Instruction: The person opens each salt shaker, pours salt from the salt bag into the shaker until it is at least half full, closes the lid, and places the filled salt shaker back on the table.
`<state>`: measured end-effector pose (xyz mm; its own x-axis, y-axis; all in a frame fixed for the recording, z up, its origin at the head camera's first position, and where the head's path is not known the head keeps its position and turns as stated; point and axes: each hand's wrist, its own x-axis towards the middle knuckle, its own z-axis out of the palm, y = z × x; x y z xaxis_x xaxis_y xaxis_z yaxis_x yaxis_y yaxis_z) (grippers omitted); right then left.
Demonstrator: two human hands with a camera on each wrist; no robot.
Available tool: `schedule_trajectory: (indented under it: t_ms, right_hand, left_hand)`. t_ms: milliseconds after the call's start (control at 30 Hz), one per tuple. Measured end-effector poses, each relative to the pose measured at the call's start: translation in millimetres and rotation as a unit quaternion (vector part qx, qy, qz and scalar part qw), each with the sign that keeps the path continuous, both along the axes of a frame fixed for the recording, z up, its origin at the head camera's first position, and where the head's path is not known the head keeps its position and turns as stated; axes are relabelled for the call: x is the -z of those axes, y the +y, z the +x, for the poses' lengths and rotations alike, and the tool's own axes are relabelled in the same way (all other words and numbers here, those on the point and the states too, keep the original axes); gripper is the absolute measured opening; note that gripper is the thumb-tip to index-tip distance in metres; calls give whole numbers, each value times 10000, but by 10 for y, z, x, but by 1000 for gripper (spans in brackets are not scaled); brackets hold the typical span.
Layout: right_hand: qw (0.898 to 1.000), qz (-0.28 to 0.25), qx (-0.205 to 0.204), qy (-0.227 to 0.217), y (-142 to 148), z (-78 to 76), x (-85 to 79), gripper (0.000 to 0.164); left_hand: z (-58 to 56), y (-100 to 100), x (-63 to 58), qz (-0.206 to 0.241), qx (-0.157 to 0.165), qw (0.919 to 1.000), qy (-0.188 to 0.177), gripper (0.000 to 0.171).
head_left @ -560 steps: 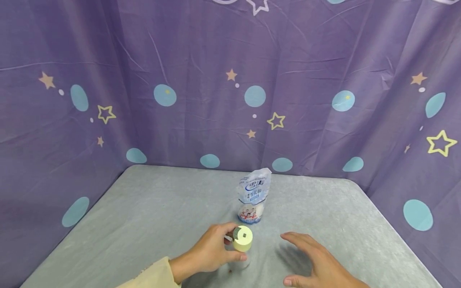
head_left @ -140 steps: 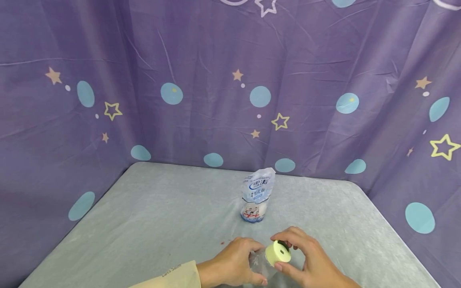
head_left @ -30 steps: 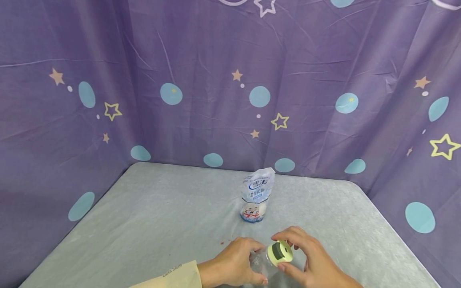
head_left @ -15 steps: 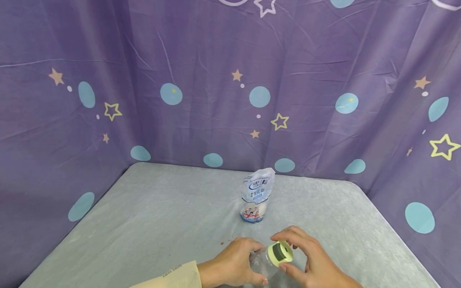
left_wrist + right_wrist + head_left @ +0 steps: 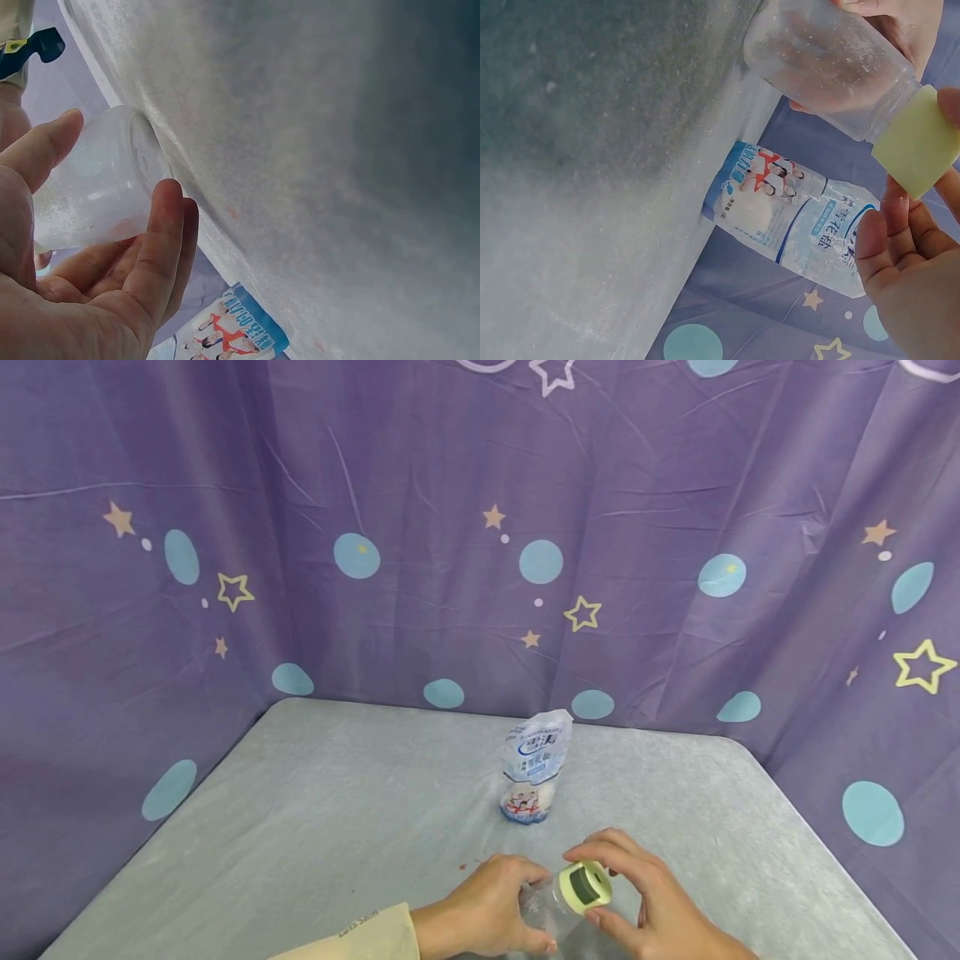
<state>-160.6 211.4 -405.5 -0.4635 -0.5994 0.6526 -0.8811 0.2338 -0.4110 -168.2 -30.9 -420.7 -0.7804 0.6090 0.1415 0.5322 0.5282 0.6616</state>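
A clear seasoning jar [image 5: 542,907] with white grains clinging inside is tilted, its cap end toward the right. My left hand [image 5: 491,906] grips the body, thumb on one side and fingers on the other; in the left wrist view the jar's round base [image 5: 146,154] faces outward. My right hand [image 5: 648,902] pinches the pale yellow-green cap [image 5: 585,887] between thumb and fingers. The cap sits at the jar's neck, with some of the neck showing below it in the right wrist view. A dark green tab [image 5: 583,886] on the cap faces the head camera.
A blue and white bag of salt [image 5: 534,768] stands upright on the grey cloth-covered table [image 5: 360,793], beyond the hands. Small reddish specks [image 5: 462,867] lie near the left hand. A purple patterned curtain [image 5: 450,568] encloses the back and sides.
At first only my left hand held the upright jar, by its cap; my right hand was apart. Since 4.7 s ago the cap has turned, bringing its dark tab round to the front.
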Motion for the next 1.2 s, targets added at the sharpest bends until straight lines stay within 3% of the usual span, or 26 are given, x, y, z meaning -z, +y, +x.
schedule_trajectory:
  t_ms: [533,800,1200]
  right_hand:
    - [9993,-25,367,-85,9,35,-57,64]
    - [9989,-108,458,-20,15,43,-67,63]
    - [9981,-103,609,-12,29,49,-73,64]
  left_hand:
    - [-5,-38,-3,10,-9,9999,130,40]
    - [20,-43,2,-281,-426,9983,294,42]
    - [17,-79,18,-385,-503,9973,366,39]
